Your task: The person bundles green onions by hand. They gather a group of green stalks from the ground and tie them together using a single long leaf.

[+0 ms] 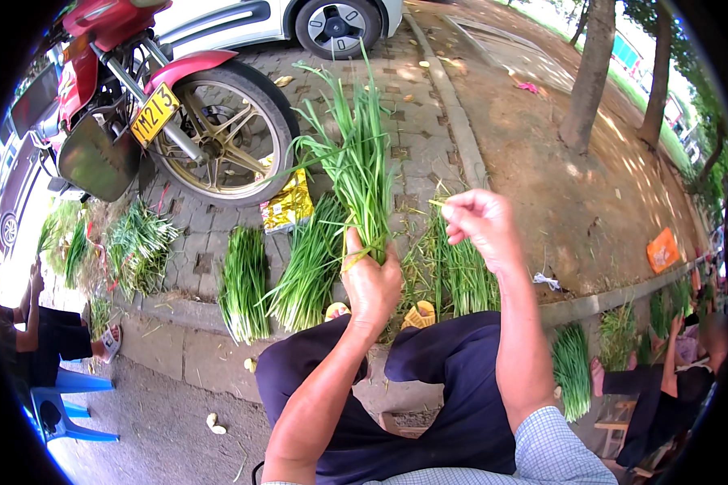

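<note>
My left hand (371, 279) is closed around the lower end of a bunch of garlic chives (360, 162), whose long green leaves stand up and fan out above the fist. Off to the right, apart from the bunch, my right hand (481, 225) is raised with thumb and fingertips pinched on a thin yellowish chive leaf (438, 203). Below and left of the bunch, two piles of chives (244, 283) (309, 271) lie on the paving. More loose chives (469, 275) lie under my right forearm, mixed with thin straw-coloured bits.
A red motorcycle (210, 137) stands at the far left, a gold packet (289, 202) by its front wheel. Behind it is a white car (299, 24). People sit at both sides, one near a blue stool (65, 404). A kerb (598, 303) and tree trunks (588, 81) are on the right.
</note>
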Motion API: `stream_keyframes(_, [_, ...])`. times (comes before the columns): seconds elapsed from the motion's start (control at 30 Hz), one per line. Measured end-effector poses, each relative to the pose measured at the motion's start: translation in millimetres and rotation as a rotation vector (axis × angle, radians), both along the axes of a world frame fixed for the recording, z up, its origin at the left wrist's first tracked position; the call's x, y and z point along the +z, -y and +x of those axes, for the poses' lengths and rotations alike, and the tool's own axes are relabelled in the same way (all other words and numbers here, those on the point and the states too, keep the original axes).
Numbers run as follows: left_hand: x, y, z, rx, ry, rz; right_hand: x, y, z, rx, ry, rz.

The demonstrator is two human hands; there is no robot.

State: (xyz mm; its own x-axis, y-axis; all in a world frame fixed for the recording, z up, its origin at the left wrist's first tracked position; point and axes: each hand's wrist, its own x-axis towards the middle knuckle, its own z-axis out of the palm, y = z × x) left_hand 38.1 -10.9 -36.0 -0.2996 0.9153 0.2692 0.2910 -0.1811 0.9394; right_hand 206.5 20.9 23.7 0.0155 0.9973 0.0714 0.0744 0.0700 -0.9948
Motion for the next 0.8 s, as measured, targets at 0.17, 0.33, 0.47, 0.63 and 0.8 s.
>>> stream_keyframes(0.17, [8.2,2.1,-1.4,-0.015,0.036,-0.015,-21.8,4.1,-4.7,0.161,0.63,0.007])
stream_keyframes(0.33, [0.9,-0.1,-1.8,-0.004,0.067,0.026,-32.4,11.0,-15.4,0.424,0.935,0.163])
stream_keyframes(0.47, [1.2,0.0,-2.1,-0.004,0.073,0.021,-22.8,17.5,-23.1,0.316,0.831,0.169])
stream_keyframes(0.63, [-3.0,-0.3,-2.3,-0.011,0.084,0.05,0.5,23.7,-37.5,0.172,0.428,0.423])
stream_keyframes(0.8, [5.4,4.4,-1.2,-0.057,0.102,0.016,-5.2,23.6,-56.2,0.156,0.478,0.615])
